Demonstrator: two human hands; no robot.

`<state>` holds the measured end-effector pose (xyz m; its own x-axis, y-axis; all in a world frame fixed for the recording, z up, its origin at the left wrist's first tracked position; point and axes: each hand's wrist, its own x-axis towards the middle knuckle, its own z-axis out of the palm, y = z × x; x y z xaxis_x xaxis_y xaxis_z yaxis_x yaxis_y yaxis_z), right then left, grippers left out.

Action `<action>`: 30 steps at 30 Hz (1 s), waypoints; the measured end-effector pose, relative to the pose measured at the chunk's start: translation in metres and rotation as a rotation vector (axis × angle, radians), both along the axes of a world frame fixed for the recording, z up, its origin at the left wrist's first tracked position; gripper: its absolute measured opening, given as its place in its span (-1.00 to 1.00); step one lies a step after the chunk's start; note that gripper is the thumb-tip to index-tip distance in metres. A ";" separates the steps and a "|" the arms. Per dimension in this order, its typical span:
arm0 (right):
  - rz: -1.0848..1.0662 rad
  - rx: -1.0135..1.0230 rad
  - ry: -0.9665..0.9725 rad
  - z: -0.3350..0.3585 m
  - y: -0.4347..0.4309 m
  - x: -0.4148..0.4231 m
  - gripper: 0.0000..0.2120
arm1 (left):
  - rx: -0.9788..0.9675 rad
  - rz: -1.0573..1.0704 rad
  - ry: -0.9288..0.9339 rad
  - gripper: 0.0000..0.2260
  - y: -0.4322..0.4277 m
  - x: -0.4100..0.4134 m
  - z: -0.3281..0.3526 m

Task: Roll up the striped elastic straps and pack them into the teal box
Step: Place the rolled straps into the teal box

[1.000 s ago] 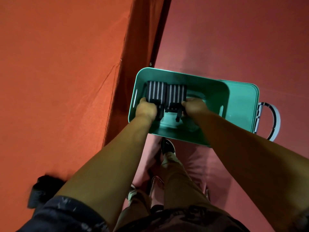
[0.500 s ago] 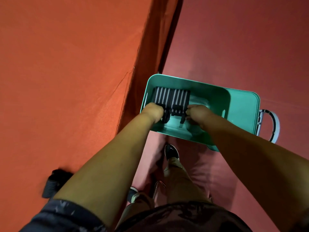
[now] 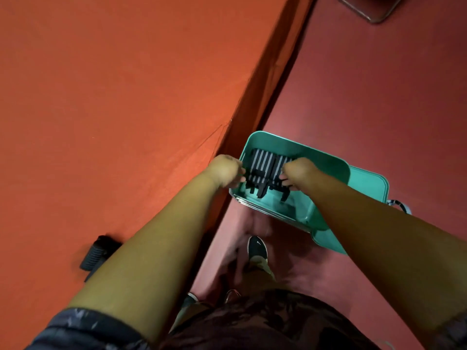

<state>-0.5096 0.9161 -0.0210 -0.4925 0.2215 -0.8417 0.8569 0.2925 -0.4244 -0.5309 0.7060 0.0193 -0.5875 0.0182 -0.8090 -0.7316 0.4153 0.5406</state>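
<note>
- Two striped elastic straps [image 3: 262,164], each rolled into a squat bundle, sit side by side and touching inside the teal box [image 3: 326,157], against its far-left wall. The webbing has black and pale lengthwise stripes, and black tabs stick out of the near ends.
- The left hand [image 3: 225,170] has its fingers curled against the outer side of the left roll. The right hand [image 3: 300,173] has its fingertips [image 3: 285,178] bent onto the right roll. Both hands grip the rolls.
- There is one box, smooth-walled with rounded corners. Its lid [image 3: 367,184] lies open to the right, with a loop handle [image 3: 400,205] at its edge.
- One orange cloth-covered table [image 3: 113,97] fills the left, with one black ribbed object [image 3: 97,251] on it.
- One dark shoe [image 3: 257,248] stands on the red floor [image 3: 379,97].
</note>
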 end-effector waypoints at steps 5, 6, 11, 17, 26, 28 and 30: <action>0.144 -0.144 0.096 0.044 -0.067 -0.034 -0.87 | 0.052 0.163 0.118 -0.92 -0.070 0.011 0.049; 0.200 -0.147 0.109 0.048 -0.084 -0.039 -0.86 | 0.045 0.200 0.141 -0.92 -0.089 0.017 0.058; 0.404 -0.226 0.101 0.056 -0.181 -0.039 -0.83 | -0.001 0.437 0.158 -0.91 -0.184 0.066 0.072; 0.670 -0.276 0.044 0.050 -0.305 0.002 -0.84 | -0.077 0.745 0.176 -0.85 -0.281 0.159 0.069; 0.875 -0.265 -0.011 0.040 -0.414 0.080 -0.83 | -0.227 0.812 0.149 -0.75 -0.363 0.255 0.043; 0.875 -0.239 -0.023 0.032 -0.424 0.094 -0.84 | -0.353 0.673 0.156 -0.81 -0.371 0.263 0.031; 0.864 -0.224 -0.050 0.021 -0.430 0.106 -0.84 | -0.468 0.495 0.188 -0.83 -0.374 0.266 0.022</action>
<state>-0.4037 0.4862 -0.0002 -0.3732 -0.3817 -0.8456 0.3948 0.7595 -0.5170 -0.2650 0.3315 0.0409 -0.5679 -0.6119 -0.5505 -0.8060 0.2779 0.5226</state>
